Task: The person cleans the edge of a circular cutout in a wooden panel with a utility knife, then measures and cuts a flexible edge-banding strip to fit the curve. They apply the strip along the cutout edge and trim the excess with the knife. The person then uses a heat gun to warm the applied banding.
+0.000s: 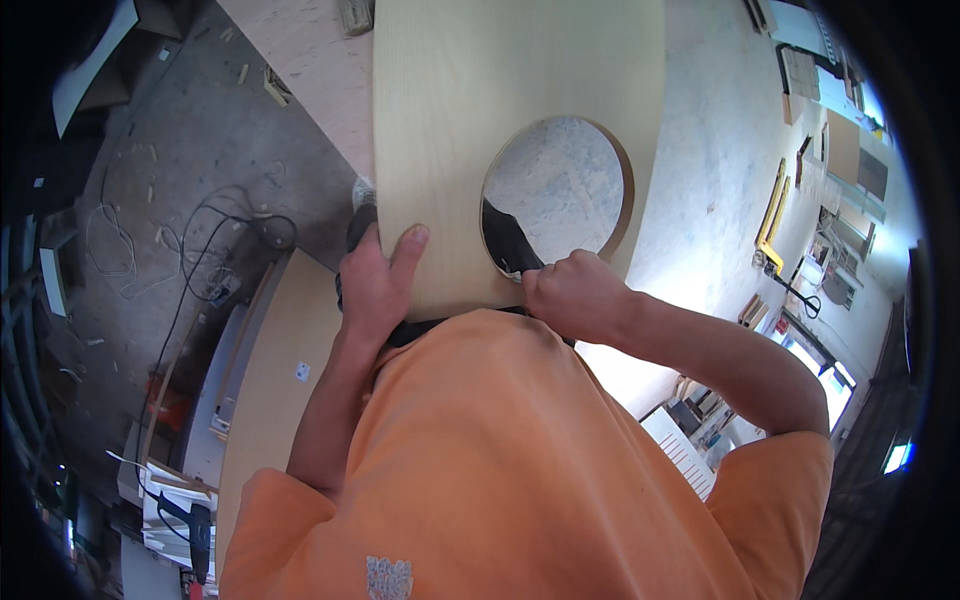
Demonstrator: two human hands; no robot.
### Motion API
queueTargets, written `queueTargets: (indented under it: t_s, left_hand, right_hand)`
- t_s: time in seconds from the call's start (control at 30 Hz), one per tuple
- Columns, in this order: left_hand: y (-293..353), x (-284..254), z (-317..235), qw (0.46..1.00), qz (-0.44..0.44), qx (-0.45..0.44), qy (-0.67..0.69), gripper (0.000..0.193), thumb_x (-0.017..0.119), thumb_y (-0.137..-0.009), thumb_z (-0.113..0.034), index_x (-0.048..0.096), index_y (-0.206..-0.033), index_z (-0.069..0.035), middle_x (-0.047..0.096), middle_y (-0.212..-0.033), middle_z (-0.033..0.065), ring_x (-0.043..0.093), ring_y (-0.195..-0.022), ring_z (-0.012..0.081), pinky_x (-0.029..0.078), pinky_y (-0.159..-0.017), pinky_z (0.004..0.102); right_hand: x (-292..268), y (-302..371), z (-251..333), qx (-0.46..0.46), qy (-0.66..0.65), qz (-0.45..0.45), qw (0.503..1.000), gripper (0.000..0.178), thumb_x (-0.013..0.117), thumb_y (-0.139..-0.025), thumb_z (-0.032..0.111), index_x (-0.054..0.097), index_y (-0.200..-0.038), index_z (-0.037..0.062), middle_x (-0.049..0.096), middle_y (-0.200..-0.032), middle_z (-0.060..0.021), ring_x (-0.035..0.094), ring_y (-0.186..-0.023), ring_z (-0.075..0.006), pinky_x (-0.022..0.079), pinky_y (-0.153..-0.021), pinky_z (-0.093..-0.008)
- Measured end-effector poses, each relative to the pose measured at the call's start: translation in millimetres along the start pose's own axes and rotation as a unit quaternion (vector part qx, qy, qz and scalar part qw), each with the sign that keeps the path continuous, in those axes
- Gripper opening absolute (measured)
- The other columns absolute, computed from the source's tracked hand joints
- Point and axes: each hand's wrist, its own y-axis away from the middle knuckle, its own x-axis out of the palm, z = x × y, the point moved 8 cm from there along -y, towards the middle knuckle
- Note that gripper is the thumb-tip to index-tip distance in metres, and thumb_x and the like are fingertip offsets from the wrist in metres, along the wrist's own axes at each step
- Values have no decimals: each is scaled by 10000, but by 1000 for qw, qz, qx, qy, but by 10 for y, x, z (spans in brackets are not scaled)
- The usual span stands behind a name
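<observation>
A pale wood-grain board [440,150] lies in front of me, with a large round hole cut through it towards its right side. My left hand [378,282] grips the board's near left edge, its thumb lying on the top face and the other fingers out of sight at the side. At the near rim of the hole, my right hand [575,293] is closed in a fist. Something small and dark with a whitish bit shows by its knuckles, too unclear to name. Through the hole I see a pale, dusty surface and a dark shape.
A pale sheet [290,70] lies under the board at the far left. Cables [215,225] and wood scraps litter the floor. Beside my left arm stands another wooden panel [275,370]. A yellow clamp-like bar [772,220] and stacked pieces are on the right.
</observation>
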Motion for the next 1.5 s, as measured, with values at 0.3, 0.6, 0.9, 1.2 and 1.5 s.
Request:
queueTargets:
  t_s: [0.3,0.6,0.9,1.2,1.5]
  left_hand:
    - [17,-1,-65,1000,4,6,8,485,656,-991,-428,687,-1135,34,749,-939,226,743,-886,387,560,-804,433]
    - [7,-19,-104,999,-4,-36,26,471,697,-972,-388,682,-1199,24,757,-1043,220,745,-981,346,554,-876,400]
    - [7,-27,-125,999,-21,-13,-20,471,667,-992,-408,707,-1146,35,759,-953,208,755,-904,286,555,-832,394]
    - [33,-37,-147,997,-62,-13,-39,569,690,-957,-481,690,-1004,86,715,-812,272,725,-810,442,568,-737,469]
    - [150,-32,-108,979,-129,-49,-152,628,674,-947,-549,691,-991,77,705,-832,299,719,-851,460,568,-756,492]
  right_hand:
    - [-39,-17,-125,-1,-17,40,999,120,644,-855,133,661,-750,76,700,-673,-100,717,-648,-281,519,-584,-400]
    - [-352,265,-243,125,-49,72,988,191,650,-952,216,652,-854,53,709,-729,-143,707,-669,-350,535,-604,-452]
    - [-1858,-843,-1296,143,-557,-365,732,360,610,-1016,344,688,-908,9,646,-728,-45,656,-629,-134,516,-614,-292]
    - [-1754,-240,-1204,115,-268,-453,843,315,691,-958,319,703,-960,5,661,-824,-118,617,-763,-214,499,-739,-353]
    - [382,-353,-644,-64,-420,43,904,367,696,-989,356,682,-882,5,679,-770,-89,628,-699,-161,513,-658,-354]
